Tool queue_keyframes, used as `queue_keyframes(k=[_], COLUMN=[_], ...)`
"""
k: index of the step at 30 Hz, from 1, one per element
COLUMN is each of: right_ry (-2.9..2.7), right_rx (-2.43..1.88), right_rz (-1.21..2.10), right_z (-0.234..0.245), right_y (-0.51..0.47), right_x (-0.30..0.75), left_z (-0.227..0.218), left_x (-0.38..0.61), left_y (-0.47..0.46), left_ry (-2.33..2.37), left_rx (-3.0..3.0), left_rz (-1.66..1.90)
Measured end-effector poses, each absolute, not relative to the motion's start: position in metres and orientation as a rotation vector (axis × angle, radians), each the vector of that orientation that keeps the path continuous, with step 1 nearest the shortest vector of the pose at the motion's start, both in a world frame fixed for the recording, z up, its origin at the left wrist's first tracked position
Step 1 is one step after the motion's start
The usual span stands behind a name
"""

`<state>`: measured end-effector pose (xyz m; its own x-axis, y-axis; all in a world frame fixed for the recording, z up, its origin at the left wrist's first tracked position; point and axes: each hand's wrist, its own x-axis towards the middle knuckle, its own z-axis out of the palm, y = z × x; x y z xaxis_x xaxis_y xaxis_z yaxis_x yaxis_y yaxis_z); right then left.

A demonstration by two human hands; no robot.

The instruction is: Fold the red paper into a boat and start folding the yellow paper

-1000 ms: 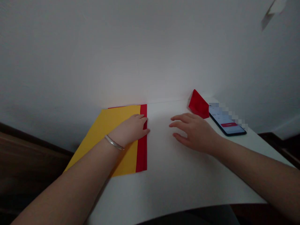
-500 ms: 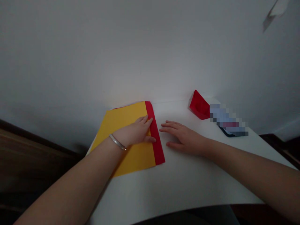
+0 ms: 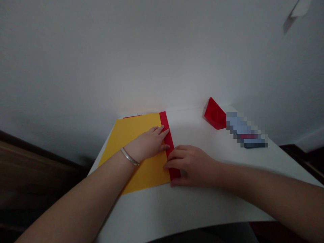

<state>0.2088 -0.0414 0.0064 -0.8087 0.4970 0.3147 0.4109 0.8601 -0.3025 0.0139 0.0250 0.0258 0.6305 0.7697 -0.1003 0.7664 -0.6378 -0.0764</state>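
Note:
A yellow sheet of paper [image 3: 141, 172] lies on the white table, with a red paper strip [image 3: 165, 123] along its right side. A thin line of red also shows at its far edge. My left hand [image 3: 153, 143], a silver bangle at the wrist, rests flat on the yellow sheet, fingertips reaching onto the red strip. Over the near part of that strip is my right hand [image 3: 191, 165]; its bent fingers touch the red paper and the thumb is apart from them, by the near right corner. Whether the right fingertips pinch the paper is not visible.
A folded red paper boat [image 3: 215, 114] stands at the back right of the white table [image 3: 202, 206]. Beside it lies a flat, dark-edged object [image 3: 248, 131], blurred by pixelation. A pale wall [image 3: 162, 60] rises behind the table, and brown wood [image 3: 37, 175] is at the left.
My right hand has moved left and nearer to me, from the bare table onto the red strip. The paper and my left hand have shifted slightly right and nearer.

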Motion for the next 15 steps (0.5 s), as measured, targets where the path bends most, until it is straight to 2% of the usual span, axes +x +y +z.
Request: queue_keyframes(k=[9, 15], right_ry=[-2.703, -2.678], right_rx=[-0.521, -0.481], right_rz=[0.031, 0.04], right_z=[0.0001, -0.0015], right_y=[-0.0446, -0.0408], right_x=[0.1995, 0.1984], left_z=[0.0251, 0.0299], left_x=[0.0174, 0.0202], left_y=[0.0228, 0.0202], left_ry=[-1.323, -1.346], left_rx=[-2.725, -2.71], left_rz=[0.091, 0.09])
